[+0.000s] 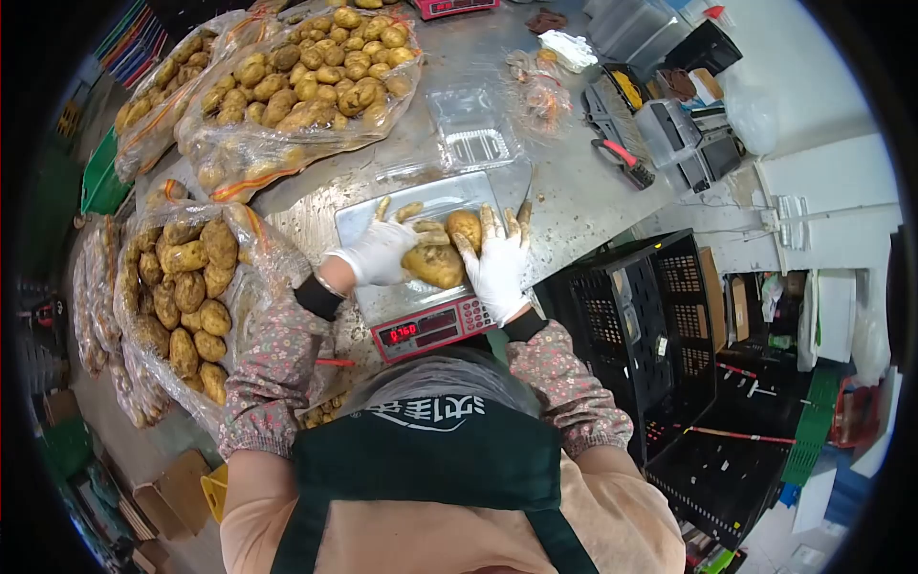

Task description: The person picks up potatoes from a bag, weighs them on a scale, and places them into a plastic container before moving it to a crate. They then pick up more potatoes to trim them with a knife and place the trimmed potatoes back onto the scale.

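Observation:
Two potatoes, a large one (436,267) and a smaller rounder one (465,228), sit over the metal pan of a red digital scale (440,330), whose red digits are lit. My left hand (376,253), in a white glove with soiled fingertips, reaches in from the left with its fingers against the large potato. From the right, my right hand (500,270), gloved the same way, presses its thumb and fingers along the side of the potatoes. The undersides of both potatoes are hidden.
Beyond the scale lies a clear plastic container (473,134). A knife (525,201) rests right of the pan. Plastic-lined bags of potatoes (316,72) stand at the far left, another bag (186,297) nearer. Black crates (612,316) are stacked at right.

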A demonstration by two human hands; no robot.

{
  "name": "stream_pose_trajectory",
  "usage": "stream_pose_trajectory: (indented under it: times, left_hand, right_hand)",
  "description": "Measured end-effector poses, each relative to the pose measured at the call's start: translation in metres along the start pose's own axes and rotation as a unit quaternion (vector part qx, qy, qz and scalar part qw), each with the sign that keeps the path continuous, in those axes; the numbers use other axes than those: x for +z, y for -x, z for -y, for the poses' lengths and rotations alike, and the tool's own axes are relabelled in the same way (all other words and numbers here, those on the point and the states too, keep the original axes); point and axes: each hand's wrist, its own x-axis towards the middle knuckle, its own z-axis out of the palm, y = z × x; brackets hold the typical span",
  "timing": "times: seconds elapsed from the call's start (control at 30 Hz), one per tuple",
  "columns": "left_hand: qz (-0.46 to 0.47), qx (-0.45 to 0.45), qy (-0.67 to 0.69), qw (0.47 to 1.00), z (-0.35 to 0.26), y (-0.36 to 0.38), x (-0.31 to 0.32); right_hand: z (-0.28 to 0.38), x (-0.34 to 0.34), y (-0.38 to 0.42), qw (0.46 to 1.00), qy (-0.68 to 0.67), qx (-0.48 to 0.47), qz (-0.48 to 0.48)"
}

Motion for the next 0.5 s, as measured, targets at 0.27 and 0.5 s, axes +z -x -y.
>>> stream_pose_trajectory:
  times: [0.27, 0.5]
  left_hand:
    - [-0.459, -0.234, 0.384, 0.766, 0.049, 0.017, 0.049]
    - [-0.332, -0.111, 0.804, 0.480, 0.035, 0.007, 0.058]
  right_hand:
    - [-0.034, 0.001, 0.016, 0.984, -0.151, 0.068, -0.067]
    - [-0.070, -0.004, 0.026, 0.917, -0.342, 0.198, 0.045]
